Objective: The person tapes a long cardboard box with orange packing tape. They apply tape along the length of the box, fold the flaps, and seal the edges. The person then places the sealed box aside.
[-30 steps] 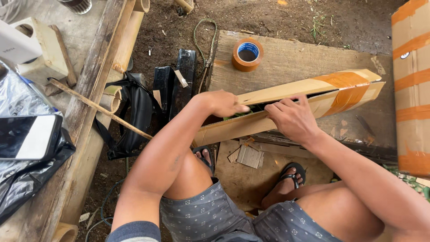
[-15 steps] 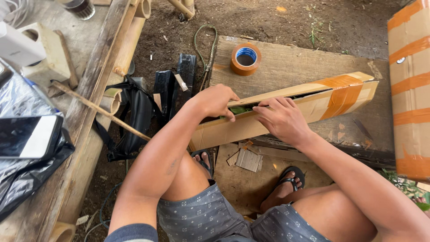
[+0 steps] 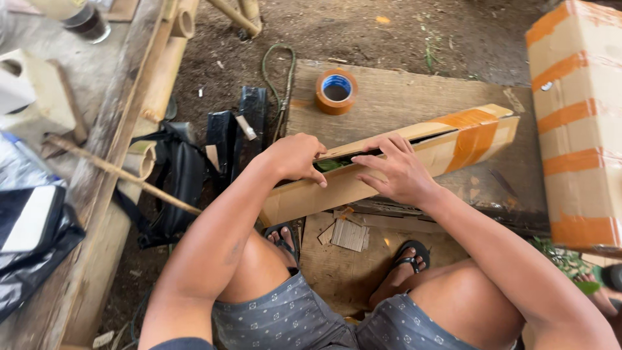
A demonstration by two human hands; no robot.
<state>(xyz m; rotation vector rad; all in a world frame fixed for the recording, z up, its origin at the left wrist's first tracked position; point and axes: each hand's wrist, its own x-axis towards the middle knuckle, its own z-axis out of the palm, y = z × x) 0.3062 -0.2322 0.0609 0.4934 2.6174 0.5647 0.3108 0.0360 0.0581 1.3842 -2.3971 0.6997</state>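
A long narrow cardboard box (image 3: 337, 188) lies slanted on a wooden board (image 3: 402, 97) in front of my knees. Orange tape wraps its far right end, and green leaves show through the open slit along its top. My left hand (image 3: 297, 157) curls over the top flap near the box's left half, fingers pressing at the slit. My right hand (image 3: 396, 170) lies spread on the flap and front face just to the right, fingers apart. A roll of orange tape (image 3: 336, 91) sits on the board beyond the box.
A large cardboard box (image 3: 576, 129) with orange tape bands stands at the right. A black bag (image 3: 175, 181) and black packets (image 3: 236, 126) lie on the dirt at left. Beyond them run a bamboo bench (image 3: 97, 214), a stick (image 3: 123, 174) and a dark plastic bundle (image 3: 32, 240).
Both hands have slid a little leftward along the box's top flap. The slit now shows the green leaves between the hands.
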